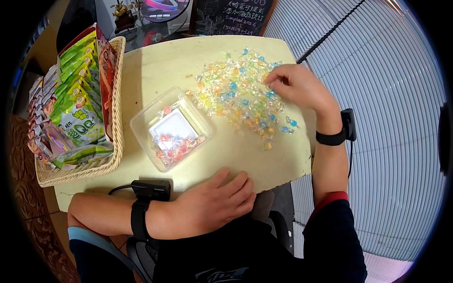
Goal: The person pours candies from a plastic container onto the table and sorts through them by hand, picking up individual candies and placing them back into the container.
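A spread of small wrapped candies (238, 94) in yellow, orange, blue and green covers the far right of a pale yellow table (165, 66). My right hand (297, 87) rests on the pile's right side, fingers curled down among the candies; whether it grips one is hidden. A clear plastic box (172, 129) stands at the table's middle and holds several red and pink candies along its near side. My left hand (214, 203) lies flat on the table's near edge, fingers together, holding nothing.
A wicker basket (111, 162) packed with green and red snack packets stands at the table's left. Both wrists carry black bands with small devices. A chalkboard sign (233, 16) stands beyond the far edge. Ribbed grey flooring lies to the right.
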Tool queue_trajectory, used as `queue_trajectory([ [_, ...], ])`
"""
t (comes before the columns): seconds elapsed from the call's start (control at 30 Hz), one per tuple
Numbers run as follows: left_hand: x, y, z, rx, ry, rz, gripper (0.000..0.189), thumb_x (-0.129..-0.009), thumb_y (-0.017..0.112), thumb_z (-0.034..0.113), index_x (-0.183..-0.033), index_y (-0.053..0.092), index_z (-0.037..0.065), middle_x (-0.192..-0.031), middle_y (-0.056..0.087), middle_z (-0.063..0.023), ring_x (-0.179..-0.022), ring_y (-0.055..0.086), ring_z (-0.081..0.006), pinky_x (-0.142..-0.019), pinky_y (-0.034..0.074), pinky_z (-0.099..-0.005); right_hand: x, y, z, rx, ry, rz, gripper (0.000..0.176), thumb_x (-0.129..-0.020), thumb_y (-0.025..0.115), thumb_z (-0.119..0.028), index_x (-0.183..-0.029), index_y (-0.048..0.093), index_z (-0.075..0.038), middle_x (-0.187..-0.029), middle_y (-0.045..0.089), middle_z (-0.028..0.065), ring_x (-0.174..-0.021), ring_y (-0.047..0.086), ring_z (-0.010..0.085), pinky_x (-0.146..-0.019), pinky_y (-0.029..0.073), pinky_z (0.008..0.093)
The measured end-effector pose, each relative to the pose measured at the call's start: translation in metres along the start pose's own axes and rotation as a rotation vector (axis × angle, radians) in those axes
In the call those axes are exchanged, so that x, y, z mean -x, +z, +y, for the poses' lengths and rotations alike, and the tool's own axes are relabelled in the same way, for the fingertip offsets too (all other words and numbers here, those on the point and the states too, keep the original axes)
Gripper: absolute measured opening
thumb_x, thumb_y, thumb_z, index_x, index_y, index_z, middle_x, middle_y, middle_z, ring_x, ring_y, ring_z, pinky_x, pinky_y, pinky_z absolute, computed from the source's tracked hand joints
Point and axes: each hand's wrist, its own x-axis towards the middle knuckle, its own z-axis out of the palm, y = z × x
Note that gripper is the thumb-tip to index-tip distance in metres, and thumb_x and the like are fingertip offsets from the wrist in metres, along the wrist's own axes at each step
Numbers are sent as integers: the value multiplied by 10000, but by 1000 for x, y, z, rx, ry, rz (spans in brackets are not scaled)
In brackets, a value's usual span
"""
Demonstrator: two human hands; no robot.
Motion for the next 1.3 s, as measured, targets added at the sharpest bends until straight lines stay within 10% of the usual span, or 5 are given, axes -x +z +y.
queue_trajectory([
  [0.63,2,2,0,5,-10,29,482,-1010,606,295,-1424,587,49,-1417,580,-191,-1394,540,-357,-1150,446,-497,-14,14,23,114,6,195,278,-965,731,-176,-1203,768,-38,-1296,723,189,-1258,627,408,-1082,516,464],
  [0.8,1,3,1,-29,-7,45,478,-998,615,292,-1414,595,57,-1410,588,-186,-1389,545,-350,-1146,451,-495,-24,55,-23,121,-366,245,420,-1037,715,-290,-1407,710,-91,-1550,605,209,-1476,514,407,-1247,402,505],
  [1.0,-1,0,0,-11,0,18,482,-986,622,302,-1403,609,61,-1403,594,-186,-1381,554,-349,-1143,453,-496,-39,86,-59,259,-630,155,414,-1074,654,-285,-1450,692,-115,-1581,596,160,-1520,483,379,-1279,351,538],
  [1.3,-1,-4,0,-1,0,0,496,-973,635,304,-1401,610,55,-1393,591,-196,-1371,554,-362,-1130,457,-495,-32,71,-47,157,-518,172,384,-962,768,-184,-1332,769,-81,-1563,624,126,-1503,502,369,-1264,379,520],
])
